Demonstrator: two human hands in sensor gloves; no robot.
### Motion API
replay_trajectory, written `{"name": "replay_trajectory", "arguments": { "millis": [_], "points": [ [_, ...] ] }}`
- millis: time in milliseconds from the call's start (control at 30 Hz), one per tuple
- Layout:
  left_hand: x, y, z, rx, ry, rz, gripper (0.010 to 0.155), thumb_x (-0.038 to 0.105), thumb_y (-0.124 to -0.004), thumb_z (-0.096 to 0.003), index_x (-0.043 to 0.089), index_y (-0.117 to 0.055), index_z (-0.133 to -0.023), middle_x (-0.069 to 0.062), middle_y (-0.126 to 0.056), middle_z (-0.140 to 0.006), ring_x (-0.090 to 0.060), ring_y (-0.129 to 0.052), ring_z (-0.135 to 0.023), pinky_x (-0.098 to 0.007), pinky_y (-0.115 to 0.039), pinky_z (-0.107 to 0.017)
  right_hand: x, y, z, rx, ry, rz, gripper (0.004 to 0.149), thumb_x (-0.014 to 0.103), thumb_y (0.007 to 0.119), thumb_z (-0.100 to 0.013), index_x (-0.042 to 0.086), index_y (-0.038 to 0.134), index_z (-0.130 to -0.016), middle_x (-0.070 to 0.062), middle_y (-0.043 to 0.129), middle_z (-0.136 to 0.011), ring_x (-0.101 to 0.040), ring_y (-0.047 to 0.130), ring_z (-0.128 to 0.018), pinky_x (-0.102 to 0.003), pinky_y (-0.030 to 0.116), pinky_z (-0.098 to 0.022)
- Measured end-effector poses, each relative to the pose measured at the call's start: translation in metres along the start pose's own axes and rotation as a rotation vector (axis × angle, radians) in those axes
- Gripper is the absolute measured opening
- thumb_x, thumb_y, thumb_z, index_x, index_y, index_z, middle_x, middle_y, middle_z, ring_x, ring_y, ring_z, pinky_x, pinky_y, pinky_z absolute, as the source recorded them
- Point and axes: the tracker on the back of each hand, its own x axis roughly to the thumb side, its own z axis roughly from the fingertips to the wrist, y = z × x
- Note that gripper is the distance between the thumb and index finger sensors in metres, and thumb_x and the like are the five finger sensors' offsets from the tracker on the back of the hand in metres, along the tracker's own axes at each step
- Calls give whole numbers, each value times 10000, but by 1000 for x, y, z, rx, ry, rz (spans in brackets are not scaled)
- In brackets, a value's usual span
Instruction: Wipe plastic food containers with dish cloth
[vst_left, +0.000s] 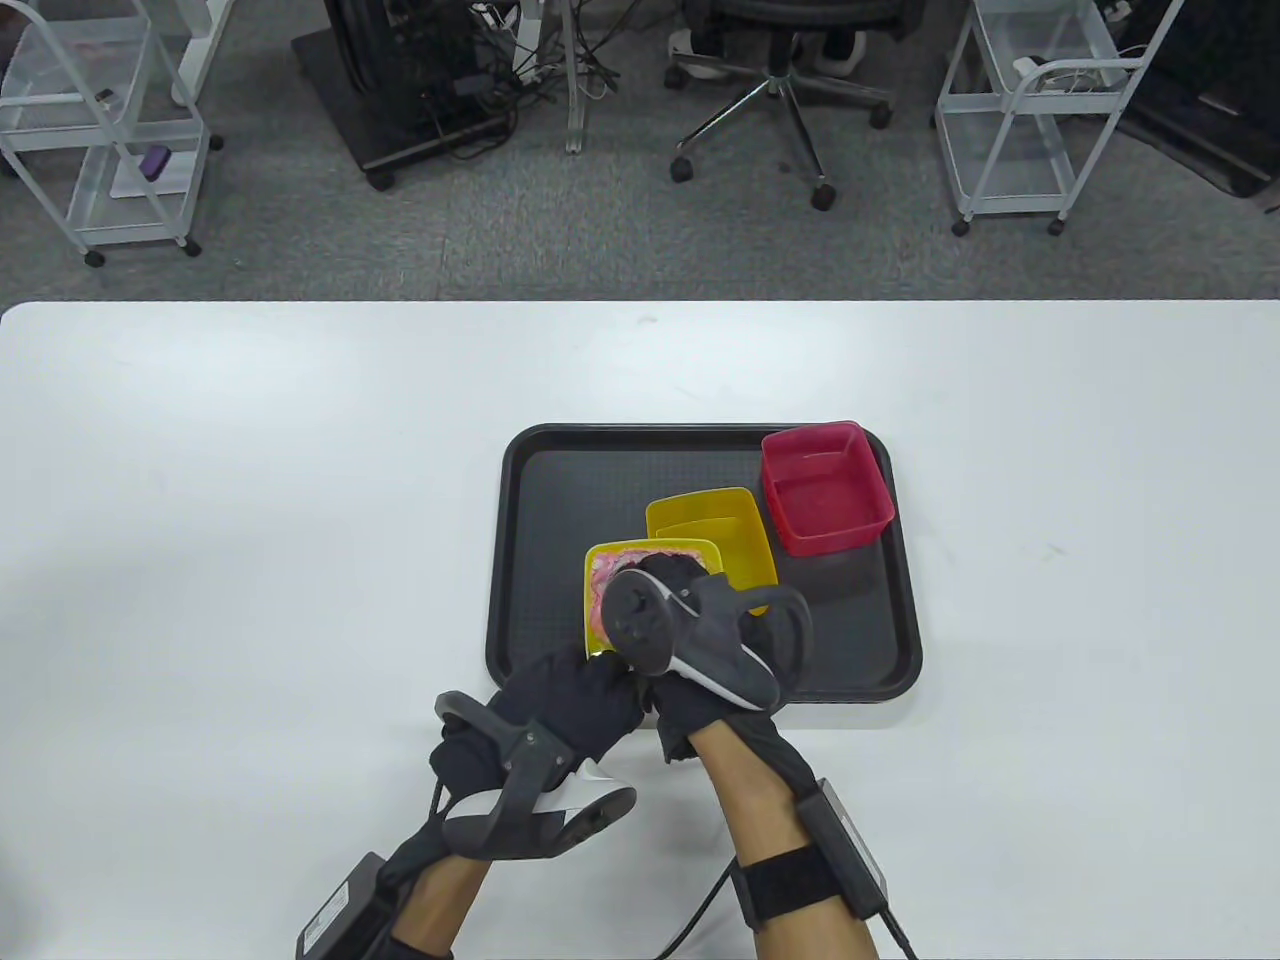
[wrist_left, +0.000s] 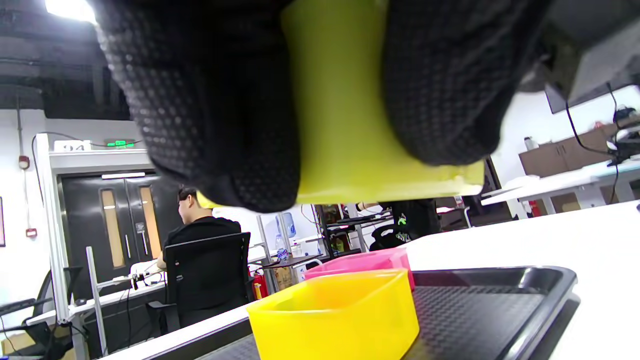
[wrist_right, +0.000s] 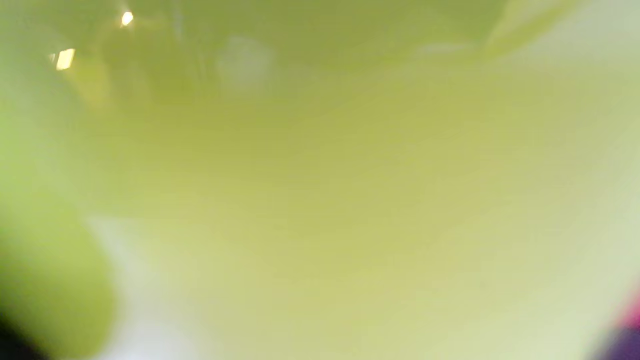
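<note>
The left hand's fingers (wrist_left: 220, 115) are clamped on the lime container (vst_left: 610, 560), lifted over the tray's (vst_left: 520, 560) near edge. The right hand (vst_left: 690, 690) reaches inside with the pink cloth (vst_left: 605, 580); its fingers are hidden. Best to brace the wall firmly and push the cloth into each corner.

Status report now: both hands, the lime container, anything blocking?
Left hand grips lime container, lifted over tray. Right hand presses pink cloth inside. Nothing blocking.
</note>
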Motion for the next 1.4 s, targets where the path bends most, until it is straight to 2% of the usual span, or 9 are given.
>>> {"name": "replay_trajectory", "arguments": {
  "millis": [100,167,333,467,600,800,933,1133,1400],
  "points": [
    [3,1,0,6,-10,-12,382,508,-935,-398,288,-975,-707,96,-1036,-719,-255,-1126,-563,-294,-1008,-447,-12,2,0,132,131,-442,413,66,835,-432,125,840,-840,-198,831,-909,-469,817,-758,-503,868,-466],
    [1,2,-1,7,6,4,376,509,-933,-400,288,-976,-700,85,-1037,-707,-257,-1131,-543,-293,-1012,-432,-16,5,0,252,164,-618,443,60,822,-445,81,780,-886,-245,782,-929,-487,772,-759,-518,852,-469],
    [-11,-1,2,-19,-7,-15,363,515,-938,-389,327,-966,-698,122,-1031,-728,-245,-1120,-601,-295,-1002,-476,-27,8,2,413,102,-587,426,57,817,-444,109,809,-867,-200,807,-931,-458,776,-775,-525,829,-488],
    [-13,-6,5,-41,-40,-64,363,519,-943,-379,343,-969,-696,154,-1027,-735,-229,-1108,-649,-293,-993,-511,-15,8,6,426,-31,-219,414,36,817,-439,135,827,-841,-158,833,-931,-447,815,-813,-512,829,-534],
    [-8,-7,3,-42,-42,-44,368,519,-936,-385,332,-969,-701,137,-1030,-732,-234,-1109,-636,-292,-993,-503,2,9,10,309,-208,157,396,17,826,-428,176,867,-788,-94,854,-925,-398,813,-862,-505,826,-570],
    [-11,-3,5,-47,-65,13,380,517,-932,-387,322,-962,-711,128,-1024,-743,-238,-1112,-627,-294,-994,-498,10,18,13,88,-410,523,391,21,832,-409,231,894,-733,-38,867,-911,-356,827,-868,-491,829,-581],
    [-11,-8,4,-69,-47,41,379,519,-926,-392,316,-963,-711,122,-1023,-741,-239,-1112,-617,-293,-992,-493,7,26,16,20,-491,577,387,12,832,-402,225,905,-716,-33,883,-896,-347,845,-857,-499,830,-573],
    [-7,-13,1,-128,-57,52,377,530,-907,-404,319,-958,-713,126,-1019,-743,-239,-1106,-622,-292,-988,-498,5,35,20,-39,-514,678,374,12,833,-393,243,931,-670,1,917,-864,-317,875,-842,-495,836,-567],
    [-9,-21,3,-168,-44,43,380,534,-902,-406,318,-958,-714,127,-1019,-741,-236,-1106,-617,-293,-986,-494,-3,17,41,-344,-436,625,378,30,832,-400,248,921,-695,-8,911,-873,-334,876,-834,-490,843,-559]
  ]
}}
